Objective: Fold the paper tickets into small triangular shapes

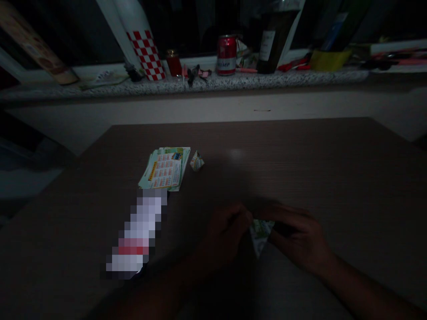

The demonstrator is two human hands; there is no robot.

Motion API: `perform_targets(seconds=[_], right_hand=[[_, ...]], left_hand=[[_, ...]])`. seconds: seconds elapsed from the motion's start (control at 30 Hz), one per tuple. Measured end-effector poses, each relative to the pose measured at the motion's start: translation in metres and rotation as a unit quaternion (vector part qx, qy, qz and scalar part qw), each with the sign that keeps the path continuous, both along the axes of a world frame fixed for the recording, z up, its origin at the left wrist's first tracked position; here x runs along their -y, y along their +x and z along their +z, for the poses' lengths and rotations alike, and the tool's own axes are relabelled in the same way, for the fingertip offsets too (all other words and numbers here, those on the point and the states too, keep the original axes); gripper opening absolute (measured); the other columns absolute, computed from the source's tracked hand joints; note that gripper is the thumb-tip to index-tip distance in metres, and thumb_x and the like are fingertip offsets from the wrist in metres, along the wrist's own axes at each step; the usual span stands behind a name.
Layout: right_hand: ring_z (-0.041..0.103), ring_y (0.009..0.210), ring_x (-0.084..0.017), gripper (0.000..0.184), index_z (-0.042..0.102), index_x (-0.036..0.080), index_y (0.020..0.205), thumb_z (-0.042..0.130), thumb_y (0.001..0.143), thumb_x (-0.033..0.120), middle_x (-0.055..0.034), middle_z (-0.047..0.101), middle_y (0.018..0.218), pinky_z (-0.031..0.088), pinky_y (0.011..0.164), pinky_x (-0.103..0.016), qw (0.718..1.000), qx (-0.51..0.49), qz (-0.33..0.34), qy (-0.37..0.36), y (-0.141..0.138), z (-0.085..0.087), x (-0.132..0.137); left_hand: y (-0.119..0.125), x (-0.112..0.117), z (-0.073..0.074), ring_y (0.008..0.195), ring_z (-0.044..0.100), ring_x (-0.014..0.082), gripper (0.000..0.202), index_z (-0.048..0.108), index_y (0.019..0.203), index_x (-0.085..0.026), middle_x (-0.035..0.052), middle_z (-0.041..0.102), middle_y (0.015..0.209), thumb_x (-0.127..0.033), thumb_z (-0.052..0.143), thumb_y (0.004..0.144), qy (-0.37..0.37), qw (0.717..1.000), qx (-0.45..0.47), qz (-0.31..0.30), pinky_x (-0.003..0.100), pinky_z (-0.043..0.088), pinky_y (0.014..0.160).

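Over the near part of the dark wooden table, a small folded paper triangle (260, 235) with green and white print points downward between my hands. My left hand (230, 231) pinches its upper left corner with thumb and forefinger. On the other side, my right hand (296, 231) grips the right edge, its fingers bent around the paper. Shadow hides some of the fingertips. Farther off to the left lies a stack of printed paper sheets (167, 169) with calendar-like grids. A small folded paper shape (197, 161) with several points stands just right of that stack.
A pixelated long object (138, 231) with a bright surface lies left of my hands. Behind the table (300, 155), a granite windowsill (213, 82) holds a red can (227, 55), a dark bottle (268, 46), a red-and-white checked bottle (147, 53), a small jar (174, 63) and a yellow container (330, 60).
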State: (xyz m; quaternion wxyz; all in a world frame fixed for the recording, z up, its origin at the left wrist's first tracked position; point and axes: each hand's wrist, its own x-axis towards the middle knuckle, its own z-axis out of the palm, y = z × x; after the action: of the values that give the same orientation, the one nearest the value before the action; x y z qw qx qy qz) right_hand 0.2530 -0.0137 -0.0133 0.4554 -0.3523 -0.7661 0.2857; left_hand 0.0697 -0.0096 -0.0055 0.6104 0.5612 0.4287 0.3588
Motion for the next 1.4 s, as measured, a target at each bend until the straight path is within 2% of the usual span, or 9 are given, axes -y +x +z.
perform_targets(seconds=[0.1,0.23,0.4,0.6,0.83,1.03,1.13,1.4], right_hand=[[0.068,0.072,-0.015,0.029,0.066,0.021,0.099,0.061,0.076,0.004,-0.0029,0.072,0.083,0.052,0.063,-0.023,1.0,0.027,-0.008,0.012,0.0,0.0,0.0],[0.066,0.065,-0.013,0.023,0.067,0.021,0.091,0.061,0.076,0.005,-0.0001,0.071,0.074,0.05,0.058,-0.021,0.999,0.027,-0.023,0.013,-0.001,0.002,0.004],[0.061,0.054,-0.009,0.016,0.066,0.022,0.077,0.059,0.077,0.007,0.0046,0.067,0.062,0.047,0.052,-0.016,0.993,-0.047,-0.044,-0.094,-0.006,0.006,0.009],[0.056,0.053,-0.008,0.018,0.065,0.019,0.071,0.055,0.078,0.005,0.0039,0.063,0.061,0.043,0.049,-0.016,0.98,-0.068,0.03,-0.185,-0.009,0.001,0.008],[0.049,0.055,-0.01,0.017,0.062,0.016,0.066,0.055,0.08,0.009,0.0024,0.055,0.06,0.042,0.052,-0.021,0.958,-0.099,0.064,-0.263,-0.009,-0.007,0.01],[0.049,0.052,-0.009,0.023,0.061,0.016,0.063,0.057,0.086,0.019,0.0016,0.055,0.057,0.04,0.049,-0.02,0.925,-0.137,0.109,-0.338,-0.01,-0.007,0.008],[0.051,0.049,-0.009,0.028,0.062,0.015,0.062,0.06,0.087,0.029,0.0005,0.057,0.055,0.04,0.048,-0.019,0.907,-0.145,0.128,-0.374,-0.009,-0.007,0.007],[0.048,0.045,-0.008,0.044,0.062,0.016,0.061,0.057,0.087,0.05,0.0014,0.055,0.051,0.038,0.045,-0.02,0.906,-0.134,0.143,-0.376,-0.009,-0.004,0.008]], left_hand=[[0.003,-0.001,-0.002,0.053,0.031,0.0083,0.033,0.043,0.062,-0.017,-0.0063,0.034,0.057,-0.037,0.049,0.089,-0.037,0.999,-0.003,0.012,0.021,0.025,0.048],[0.005,0.001,0.0,0.053,0.03,0.0083,0.037,0.042,0.063,-0.017,-0.0064,0.033,0.057,-0.042,0.047,0.09,-0.005,1.0,-0.024,-0.003,0.021,0.024,0.048],[0.003,0.005,0.001,0.057,0.034,0.0087,0.041,0.046,0.067,-0.017,-0.0053,0.037,0.061,-0.046,0.04,0.095,0.049,0.997,-0.053,-0.017,0.022,0.027,0.052],[0.001,0.007,0.002,0.056,0.035,0.0088,0.043,0.044,0.067,-0.017,-0.0054,0.038,0.06,-0.045,0.032,0.098,0.113,0.989,-0.072,-0.056,0.023,0.027,0.053],[0.004,0.006,0.012,0.054,0.042,0.0091,0.042,0.047,0.066,-0.017,-0.004,0.045,0.059,-0.038,0.031,0.099,0.142,0.981,-0.101,-0.083,0.022,0.031,0.053],[0.005,0.006,0.008,0.055,0.05,0.0089,0.047,0.057,0.07,-0.015,-0.0013,0.058,0.062,-0.041,0.031,0.099,0.113,0.987,-0.078,-0.084,0.02,0.035,0.053],[0.005,0.006,0.008,0.061,0.059,0.0117,0.054,0.063,0.071,-0.013,0.0025,0.064,0.065,-0.043,0.028,0.1,0.095,0.988,-0.045,-0.111,0.021,0.041,0.059],[0.005,0.005,0.008,0.066,0.064,0.0148,0.06,0.067,0.072,-0.013,0.0063,0.068,0.069,-0.048,0.026,0.099,0.063,0.988,-0.007,-0.138,0.023,0.047,0.066]])
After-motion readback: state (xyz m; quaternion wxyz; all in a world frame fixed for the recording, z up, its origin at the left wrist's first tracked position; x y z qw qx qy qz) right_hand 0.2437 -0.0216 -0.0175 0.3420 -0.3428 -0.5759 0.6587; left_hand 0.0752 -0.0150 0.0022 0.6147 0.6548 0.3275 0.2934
